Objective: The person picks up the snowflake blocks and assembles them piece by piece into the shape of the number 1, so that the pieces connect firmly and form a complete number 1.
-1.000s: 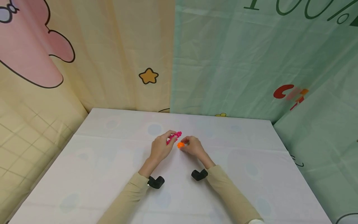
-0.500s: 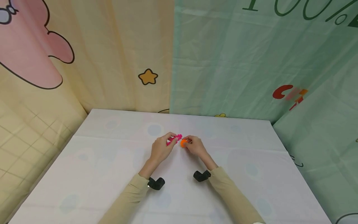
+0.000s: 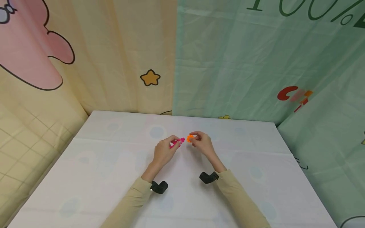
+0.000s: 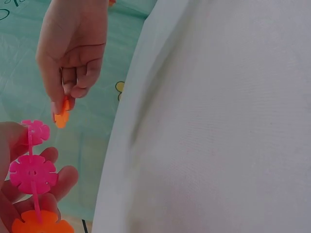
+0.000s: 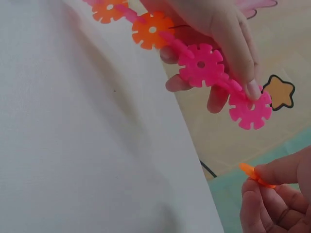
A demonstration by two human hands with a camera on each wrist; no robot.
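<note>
My left hand (image 3: 164, 151) grips a chain of notched plastic snowflake discs. Its pink discs (image 5: 201, 65) are at the end under my thumb, and orange discs (image 5: 153, 30) follow farther along, as the right wrist view shows. Between thumb and fingers, my right hand (image 3: 203, 145) pinches a single orange snowflake disc (image 3: 189, 138), seen nearly edge-on in the left wrist view. This loose disc is a short way right of the chain's pink end, apart from it. Both hands are raised over the table's far half.
A white table (image 3: 114, 177) with faint pale spots lies beneath the hands. Behind it hang a yellow curtain (image 3: 119, 57) and a green curtain (image 3: 242, 63) with printed figures. Each wrist carries a small black camera (image 3: 159, 187).
My right hand has moved slightly up and to the right with the orange snowflake disc, widening the gap to the chain. The left hand has barely moved.
</note>
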